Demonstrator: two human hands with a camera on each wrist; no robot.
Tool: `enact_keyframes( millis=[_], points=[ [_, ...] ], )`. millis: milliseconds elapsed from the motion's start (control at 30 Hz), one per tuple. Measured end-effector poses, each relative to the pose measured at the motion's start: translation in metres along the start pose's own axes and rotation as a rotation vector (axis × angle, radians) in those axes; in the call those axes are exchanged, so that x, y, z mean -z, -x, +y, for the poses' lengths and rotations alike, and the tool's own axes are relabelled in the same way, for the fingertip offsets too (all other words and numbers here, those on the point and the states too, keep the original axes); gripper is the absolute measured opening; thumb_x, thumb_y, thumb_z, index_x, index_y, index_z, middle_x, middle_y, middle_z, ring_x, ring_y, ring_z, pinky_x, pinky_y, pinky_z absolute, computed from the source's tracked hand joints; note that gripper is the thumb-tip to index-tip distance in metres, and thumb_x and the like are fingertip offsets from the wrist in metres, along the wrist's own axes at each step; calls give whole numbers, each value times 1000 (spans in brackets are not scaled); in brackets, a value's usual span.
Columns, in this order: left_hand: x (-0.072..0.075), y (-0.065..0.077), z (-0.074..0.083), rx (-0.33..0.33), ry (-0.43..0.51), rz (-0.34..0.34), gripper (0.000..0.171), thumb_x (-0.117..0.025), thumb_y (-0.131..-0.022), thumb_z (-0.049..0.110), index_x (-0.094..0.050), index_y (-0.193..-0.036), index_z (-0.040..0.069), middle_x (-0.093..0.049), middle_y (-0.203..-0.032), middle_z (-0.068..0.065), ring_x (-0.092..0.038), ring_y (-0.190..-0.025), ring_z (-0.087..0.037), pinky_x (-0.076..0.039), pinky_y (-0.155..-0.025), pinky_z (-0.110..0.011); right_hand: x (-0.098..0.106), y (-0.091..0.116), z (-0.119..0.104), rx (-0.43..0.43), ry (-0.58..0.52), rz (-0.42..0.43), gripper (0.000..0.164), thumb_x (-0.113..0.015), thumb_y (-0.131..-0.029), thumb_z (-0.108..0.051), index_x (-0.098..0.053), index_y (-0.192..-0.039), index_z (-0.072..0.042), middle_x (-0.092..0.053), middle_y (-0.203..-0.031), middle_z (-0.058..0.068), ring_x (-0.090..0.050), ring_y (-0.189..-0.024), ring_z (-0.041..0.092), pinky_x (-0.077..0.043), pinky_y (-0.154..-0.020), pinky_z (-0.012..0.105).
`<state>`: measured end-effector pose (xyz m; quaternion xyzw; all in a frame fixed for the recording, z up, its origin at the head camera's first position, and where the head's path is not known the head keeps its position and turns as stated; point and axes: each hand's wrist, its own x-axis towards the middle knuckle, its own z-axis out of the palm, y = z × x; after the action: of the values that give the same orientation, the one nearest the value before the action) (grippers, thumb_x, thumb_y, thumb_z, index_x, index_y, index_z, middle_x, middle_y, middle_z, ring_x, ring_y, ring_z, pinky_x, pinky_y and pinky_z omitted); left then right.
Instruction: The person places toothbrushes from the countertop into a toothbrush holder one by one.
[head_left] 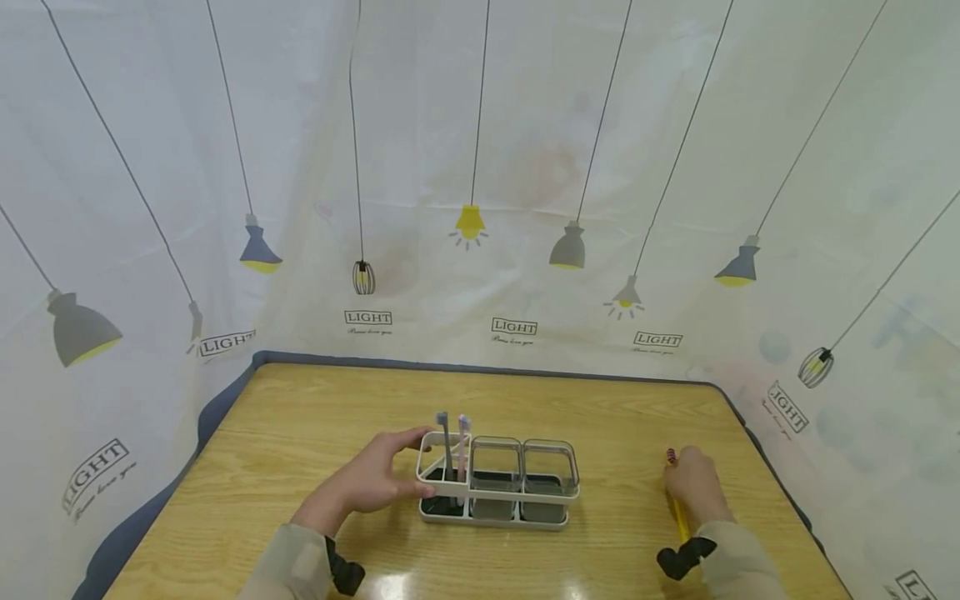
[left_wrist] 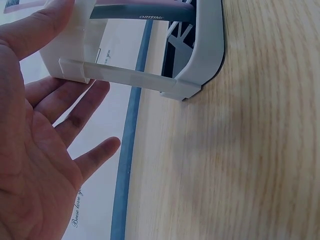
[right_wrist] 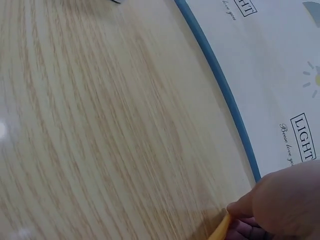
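Observation:
A white toothbrush holder (head_left: 495, 523) with an upper rail and a dark base stands on the table. Its left section, split by slanted dividers, bears a grey-blue toothbrush (head_left: 446, 442) and a pink toothbrush (head_left: 462, 458), both upright. Two clear cups (head_left: 497, 454) fill its middle and right places. My left hand (head_left: 375, 473) grips the holder's left end, thumb on the near side and fingers behind, as the left wrist view shows. Off to the right, my right hand (head_left: 693, 482) pinches a slim yellow toothbrush (head_left: 681, 521) with a striped end; its lower part is partly hidden.
The wooden table (head_left: 322, 400) has a blue-grey edge (head_left: 480, 367) at the back. A white curtain (head_left: 420, 167) printed with lamps hangs behind and along both sides. Black straps with camera mounts (head_left: 345, 571) sit at both wrists.

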<state>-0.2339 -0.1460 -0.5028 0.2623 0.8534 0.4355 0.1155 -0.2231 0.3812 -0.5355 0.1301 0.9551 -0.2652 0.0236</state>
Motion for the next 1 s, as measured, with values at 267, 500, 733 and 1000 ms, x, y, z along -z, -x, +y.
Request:
enact_keyframes(
  millis=[267, 500, 733, 1000],
  points=[
    [0, 0, 0, -5, -8, 1, 89, -89, -87, 41, -47, -160, 12, -61, -145, -14, -50, -139, -37, -31, -114, -71, 7, 4, 0, 41, -95, 41, 39, -48, -98, -5, -42, -61, -11, -38, -58, -1, -39, -49, 14, -35, -46, 26],
    [0, 0, 0, -11, -10, 3, 89, -89, -87, 41, -47, -160, 12, -62, -145, -14, -51, -139, -37, -31, -114, -71, 19, 4, -11, 99, -99, 118, 33, -50, -103, -8, -59, -73, 3, -54, -65, 8, -51, -57, 22, -42, -52, 32],
    [-1, 0, -1, -6, -23, 8, 89, -89, -86, 42, -48, -160, 12, -62, -144, -12, -51, -139, -37, -32, -114, -71, 30, 12, -33, 145, -157, 250, 35, -51, -107, -9, -60, -119, 23, -66, -99, 31, -65, -88, 40, -54, -75, 50],
    [-1, -1, -2, -12, -11, 3, 89, -88, -87, 42, -47, -160, 12, -62, -144, -13, -51, -139, -37, -31, -114, -71, 42, 23, -64, 193, -307, 485, 30, -55, -110, -16, -62, -119, 12, -66, -107, 28, -63, -95, 37, -50, -78, 32]
  ],
)
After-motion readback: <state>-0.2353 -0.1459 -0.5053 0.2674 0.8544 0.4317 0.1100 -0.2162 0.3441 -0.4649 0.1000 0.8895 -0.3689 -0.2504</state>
